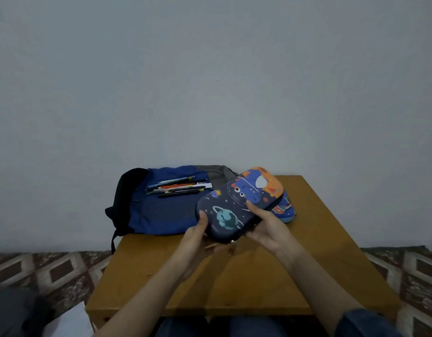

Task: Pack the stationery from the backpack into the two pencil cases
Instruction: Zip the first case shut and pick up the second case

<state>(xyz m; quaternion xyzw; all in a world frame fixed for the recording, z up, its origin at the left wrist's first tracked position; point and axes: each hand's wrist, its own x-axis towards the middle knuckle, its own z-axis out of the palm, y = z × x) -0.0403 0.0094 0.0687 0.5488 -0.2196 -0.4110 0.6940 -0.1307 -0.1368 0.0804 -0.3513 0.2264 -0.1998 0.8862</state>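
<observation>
Hovering above the surface [234,276], the space-print pencil case [236,203] is gripped at its near end by the left hand [198,237] and the right hand [266,227]. It could be dropped if one hand is freed for the zip pull [232,242]. The second pencil case [284,207] is largely hidden behind it; the pens [178,187] on the backpack [156,215] are blurred.

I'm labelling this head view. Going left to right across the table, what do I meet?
Blue backpack with pens on it → space-print pencil case, gripped by the left hand and right hand → second pencil case, partly hidden behind it.
</observation>
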